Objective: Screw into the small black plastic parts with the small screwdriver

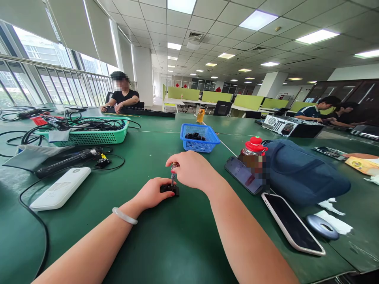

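Observation:
On the green table, a small black block-like part [177, 191] lies between the thumb and fingers of my left hand [154, 193], which steadies it against the surface. My right hand [192, 167] is closed around a screwdriver [173, 177] with a clear handle. The screwdriver stands nearly upright, its lower end at the top of the black part; the exact contact point is too small to make out. Beyond my hands sits a blue plastic basket [211, 146] holding several small black pieces [194, 136].
A green basket [115, 136] of cables, a white power bank [63, 189] and a black cable [44, 228] are at left. Two phones [244, 175], a red-lidded bottle [255, 148], a blue bag [304, 169] and a mouse [322, 227] lie right. Other people sit farther off.

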Available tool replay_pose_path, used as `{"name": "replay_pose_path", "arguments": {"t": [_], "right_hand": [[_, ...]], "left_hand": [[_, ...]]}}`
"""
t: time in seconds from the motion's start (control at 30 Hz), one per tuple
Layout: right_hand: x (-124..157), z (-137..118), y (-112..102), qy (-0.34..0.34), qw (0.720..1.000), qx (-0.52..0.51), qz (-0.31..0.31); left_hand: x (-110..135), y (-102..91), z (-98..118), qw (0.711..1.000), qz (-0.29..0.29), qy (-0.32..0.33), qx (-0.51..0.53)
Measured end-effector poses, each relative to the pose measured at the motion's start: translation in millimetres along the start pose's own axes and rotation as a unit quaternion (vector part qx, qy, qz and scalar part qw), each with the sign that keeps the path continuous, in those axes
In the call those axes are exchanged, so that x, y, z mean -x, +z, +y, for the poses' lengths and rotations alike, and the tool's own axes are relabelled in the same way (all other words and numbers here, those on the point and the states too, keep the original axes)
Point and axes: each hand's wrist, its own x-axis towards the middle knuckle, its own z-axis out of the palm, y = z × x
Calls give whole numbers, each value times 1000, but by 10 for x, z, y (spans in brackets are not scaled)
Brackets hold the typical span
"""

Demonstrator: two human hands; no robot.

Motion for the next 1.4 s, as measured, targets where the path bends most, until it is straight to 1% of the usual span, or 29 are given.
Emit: {"name": "replay_pose_path", "arguments": {"t": [0.13,0.3,0.53,0.7,0.83,0.93,1.03,1.13,1.3,1.4], "right_hand": [[1,7,7,-1,1000,-4,-5],[-61,60,64,0,999,-12,31],[-135,157,119,34,998,12,59],[-114,122,126,18,999,21,39],[-81,61,99,25,999,21,16],[-43,15,56,27,1000,4,3],[-15,-14,23,15,1000,10,3],[-7,-25,20,9,1000,15,2],[7,-43,32,11,1000,-3,-21],[22,-61,27,-7,1000,-8,-24]], "left_hand": [[-1,2,0,1000,1,-3,0],[2,-4,1,1000,-4,-6,9],[5,-14,-17,1000,-4,-8,3],[4,-28,19,1000,-5,-4,-26],[6,-29,10,1000,-3,2,-30],[3,-25,-6,1000,-2,9,-27],[-1,-26,-7,1000,-2,11,-24],[5,-36,-6,1000,-3,4,-19],[27,-53,-28,1000,-12,-8,9],[29,-42,-49,1000,-6,-6,15]]}}
